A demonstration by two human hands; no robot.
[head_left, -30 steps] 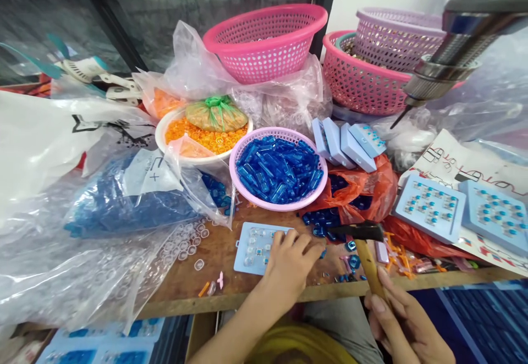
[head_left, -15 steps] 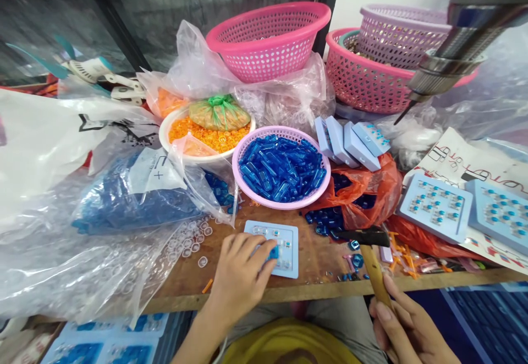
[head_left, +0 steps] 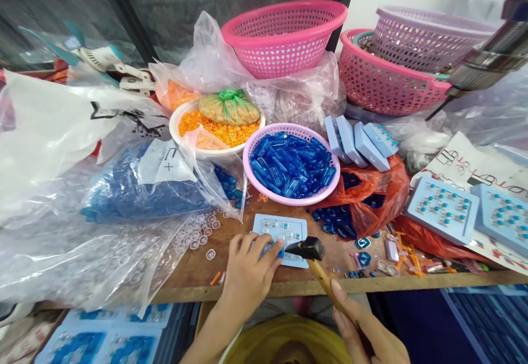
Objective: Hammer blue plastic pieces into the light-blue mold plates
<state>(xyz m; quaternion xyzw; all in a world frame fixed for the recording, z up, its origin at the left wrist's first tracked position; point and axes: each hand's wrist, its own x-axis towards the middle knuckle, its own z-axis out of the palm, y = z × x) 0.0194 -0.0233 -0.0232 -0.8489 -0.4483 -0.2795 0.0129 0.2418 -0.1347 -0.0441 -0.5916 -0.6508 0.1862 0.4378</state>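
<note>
My left hand (head_left: 251,268) rests on a small pale blue moulded board (head_left: 284,226), its fingers pinching a small blue plastic piece (head_left: 275,251) against the board. The board carries several small clear and blue pieces in rows. My right hand (head_left: 367,336) grips the wooden handle of a small hammer (head_left: 324,279). The dark metal hammer head (head_left: 309,248) hangs just over the board's right edge, close to my left fingertips. Part of the board is hidden under my left hand and the hammer head.
A pink basket of blue plastic pieces (head_left: 291,166) and a white plate of orange rings (head_left: 216,127) stand behind the board. Filled blue boards (head_left: 441,210) lie at right. Plastic bags (head_left: 124,232) cover the left. A metal drill chuck (head_left: 490,61) intrudes at upper right.
The hammer has swung left from beside the board to its right edge. My left hand has moved onto the board and holds a blue piece there. The view has shifted slightly.
</note>
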